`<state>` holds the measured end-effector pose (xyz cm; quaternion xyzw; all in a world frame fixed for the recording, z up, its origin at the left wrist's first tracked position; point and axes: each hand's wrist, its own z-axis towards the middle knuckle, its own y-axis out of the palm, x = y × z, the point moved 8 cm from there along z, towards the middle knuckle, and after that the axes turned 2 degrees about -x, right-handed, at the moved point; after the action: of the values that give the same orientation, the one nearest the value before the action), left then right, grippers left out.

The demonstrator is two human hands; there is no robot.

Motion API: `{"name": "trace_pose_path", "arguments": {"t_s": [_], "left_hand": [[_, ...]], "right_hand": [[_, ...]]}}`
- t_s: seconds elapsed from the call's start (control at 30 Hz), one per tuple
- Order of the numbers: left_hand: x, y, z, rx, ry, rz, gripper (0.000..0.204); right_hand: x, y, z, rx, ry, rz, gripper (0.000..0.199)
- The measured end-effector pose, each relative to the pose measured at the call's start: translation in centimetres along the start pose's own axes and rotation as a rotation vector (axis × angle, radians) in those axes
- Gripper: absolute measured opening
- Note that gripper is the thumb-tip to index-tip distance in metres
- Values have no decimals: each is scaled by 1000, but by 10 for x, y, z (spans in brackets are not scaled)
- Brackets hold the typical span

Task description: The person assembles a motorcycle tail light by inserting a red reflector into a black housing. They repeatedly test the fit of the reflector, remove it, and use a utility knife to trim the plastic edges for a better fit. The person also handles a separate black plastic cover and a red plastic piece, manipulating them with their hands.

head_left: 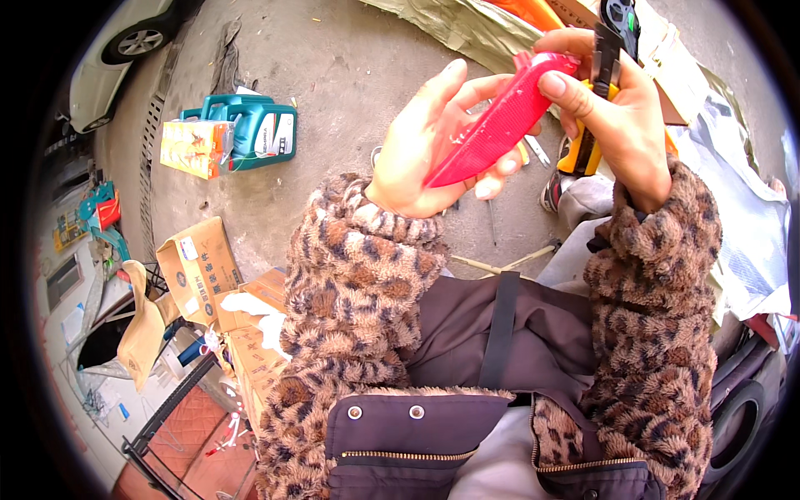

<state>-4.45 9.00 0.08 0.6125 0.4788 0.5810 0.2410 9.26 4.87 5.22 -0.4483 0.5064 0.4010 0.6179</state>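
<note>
A long red plastic reflector lens (500, 121), ribbed and pointed at its lower end, lies tilted between my hands. My left hand (408, 158) is turned palm up beneath it, with its fingers curled behind the lens and partly hidden. At the upper end, my right hand (625, 121) pinches the lens between thumb and fingers. That same hand also holds a yellow and black utility knife (581, 154), which points downward along the palm. Small white marks show on the red surface near my left palm.
Teal jugs (271, 137) and an orange-and-white carton (190, 150) stand on the concrete floor at left. Cardboard boxes (200, 271) and a quilted reddish seat (192, 429) are lower left. A parked car (137, 37) is far left; a tire (737, 429) lies lower right.
</note>
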Motion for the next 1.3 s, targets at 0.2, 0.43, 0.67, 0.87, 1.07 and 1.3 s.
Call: {"name": "trace_pose_path", "arguments": {"t_s": [0.2,0.43,0.67,0.87,1.07,1.3], "left_hand": [[14,-8,-7,-8,71,429,57],[24,-5,-23,4,174,550,46],[39,-5,-38,-90,226,676,39],[80,-45,-45,178,513,447,50],[32,-14,-5,127,456,262,62],[35,-23,-12,54,477,-121,46]], "right_hand": [[-8,-9,-5,-45,-150,-66,30],[-19,-6,-9,-80,-198,13,25],[-19,-15,-17,5,-266,28,23],[-14,-45,-25,269,-267,208,28],[-2,34,-44,248,-66,53,25],[2,81,-58,-114,-67,-110,45]]}}
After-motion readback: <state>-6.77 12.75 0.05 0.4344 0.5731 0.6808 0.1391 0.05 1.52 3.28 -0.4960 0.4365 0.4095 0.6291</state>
